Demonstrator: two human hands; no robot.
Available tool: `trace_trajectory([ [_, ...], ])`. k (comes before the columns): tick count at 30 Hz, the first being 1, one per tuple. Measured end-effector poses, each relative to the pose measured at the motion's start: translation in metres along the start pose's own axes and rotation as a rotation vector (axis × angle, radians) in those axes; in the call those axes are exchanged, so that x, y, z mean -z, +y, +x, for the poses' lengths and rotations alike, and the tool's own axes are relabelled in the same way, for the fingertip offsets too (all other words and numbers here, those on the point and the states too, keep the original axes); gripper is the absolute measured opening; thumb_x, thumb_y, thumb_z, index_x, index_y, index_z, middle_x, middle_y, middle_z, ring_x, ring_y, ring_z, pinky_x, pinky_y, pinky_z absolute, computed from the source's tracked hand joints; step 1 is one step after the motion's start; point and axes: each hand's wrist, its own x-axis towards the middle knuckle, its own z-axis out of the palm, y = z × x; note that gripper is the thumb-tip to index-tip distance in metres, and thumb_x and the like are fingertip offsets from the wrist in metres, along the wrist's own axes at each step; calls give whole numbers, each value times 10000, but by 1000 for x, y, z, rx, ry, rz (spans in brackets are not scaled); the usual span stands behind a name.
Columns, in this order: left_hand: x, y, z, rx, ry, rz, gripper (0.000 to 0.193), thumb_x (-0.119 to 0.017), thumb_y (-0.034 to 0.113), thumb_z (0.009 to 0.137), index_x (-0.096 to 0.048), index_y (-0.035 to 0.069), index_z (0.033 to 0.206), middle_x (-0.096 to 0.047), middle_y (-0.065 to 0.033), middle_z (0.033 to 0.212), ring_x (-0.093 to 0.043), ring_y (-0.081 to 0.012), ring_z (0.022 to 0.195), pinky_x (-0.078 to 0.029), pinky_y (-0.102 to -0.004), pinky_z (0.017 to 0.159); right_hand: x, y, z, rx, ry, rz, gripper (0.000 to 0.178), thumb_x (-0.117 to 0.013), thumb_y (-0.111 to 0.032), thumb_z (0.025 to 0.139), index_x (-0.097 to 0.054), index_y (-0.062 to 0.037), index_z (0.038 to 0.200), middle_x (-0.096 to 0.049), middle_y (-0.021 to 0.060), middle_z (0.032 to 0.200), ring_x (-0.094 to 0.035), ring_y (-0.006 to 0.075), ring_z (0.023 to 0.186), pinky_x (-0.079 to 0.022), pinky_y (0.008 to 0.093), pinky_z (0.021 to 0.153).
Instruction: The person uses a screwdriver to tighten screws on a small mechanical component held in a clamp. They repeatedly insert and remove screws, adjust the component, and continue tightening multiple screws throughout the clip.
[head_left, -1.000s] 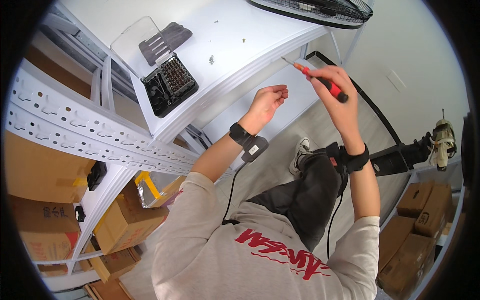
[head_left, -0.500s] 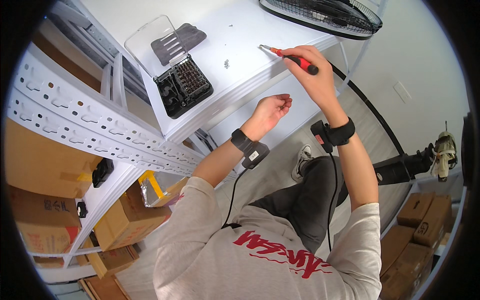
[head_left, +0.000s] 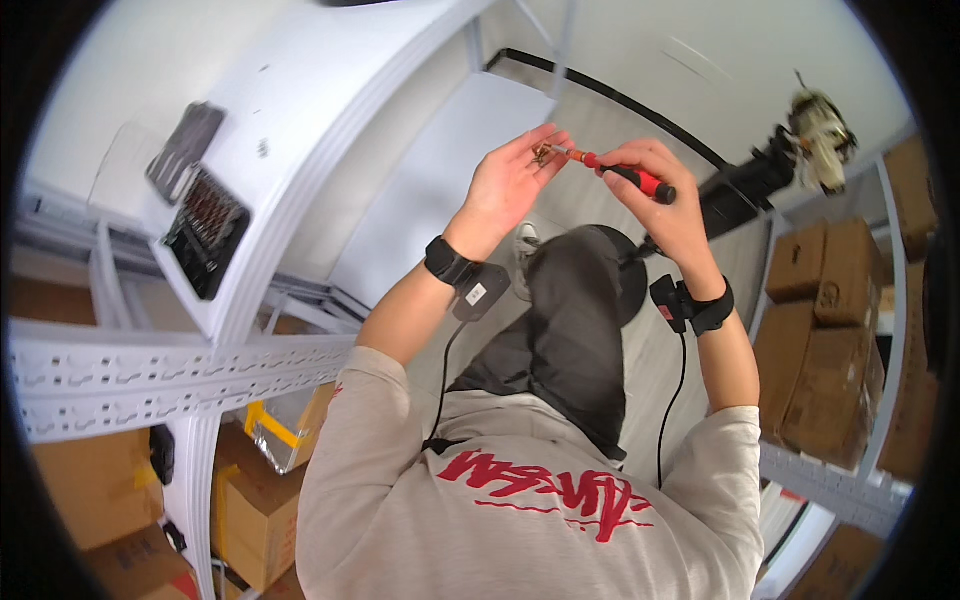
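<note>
My left hand (head_left: 502,185) is turned palm up, its fingers cupped around a few small brassy screws (head_left: 541,154). In my right hand (head_left: 668,195) is a red and black screwdriver (head_left: 618,170), gripped by its handle. Its metal tip points left, reaching the screws by the left fingers; whether it touches one is too small to tell. Both hands are in the air, to the right of the white shelf (head_left: 330,75). On that shelf lies an open black bit case (head_left: 208,230) with a clear lid, beside a dark grey pouch (head_left: 190,140).
Several small screws (head_left: 263,149) lie on the shelf. A black stand (head_left: 740,205) with an exposed motor (head_left: 822,135) rises at the right. Cardboard boxes (head_left: 830,300) fill a right rack; others (head_left: 260,510) sit lower left beneath a perforated beam (head_left: 120,375).
My view has swung right, so the shelf and bit case sit farther left. My left hand has turned up and opened somewhat, showing the screws. The screwdriver tip has come over to them.
</note>
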Motion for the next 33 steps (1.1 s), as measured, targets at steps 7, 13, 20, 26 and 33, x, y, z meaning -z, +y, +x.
trace_trajectory([
  [7,-9,-89,27,164,-99,253,312,-491,51,1019,-503,-119,1280,-574,-205,1288,-564,-298,1235,-426,-402,1146,63,54,-75,-155,142,-48,166,-716,-50,837,-740,-40,1001,-653,53,986,-614,169,944,-469,291,854],
  [13,-7,-142,43,344,-101,210,318,-486,66,1013,-515,-111,1275,-581,-206,1278,-571,-308,1221,-444,-400,1126,84,74,-135,-256,317,63,173,-701,-27,840,-736,-23,1010,-655,67,1014,-618,167,959,-472,286,858],
  [20,-26,-184,53,460,-144,93,322,-491,68,1003,-517,-107,1272,-591,-221,1252,-560,-320,1228,-443,-416,1121,96,89,-169,-304,410,26,165,-702,-24,842,-735,-27,1004,-650,55,1018,-622,148,932,-476,270,830],
  [26,-34,-197,54,436,-222,361,313,-528,28,988,-535,-104,1272,-609,-208,1247,-589,-295,1198,-461,-382,1103,108,97,-186,-331,483,152,152,-677,-4,859,-729,-4,1002,-640,65,1019,-621,151,937,-492,274,823],
  [33,-30,-208,49,471,-138,288,330,-526,49,988,-528,-107,1279,-602,-222,1275,-592,-297,1202,-459,-383,1105,120,81,-201,-352,483,120,155,-669,30,857,-720,13,1002,-627,76,1038,-625,150,948,-503,272,845],
])
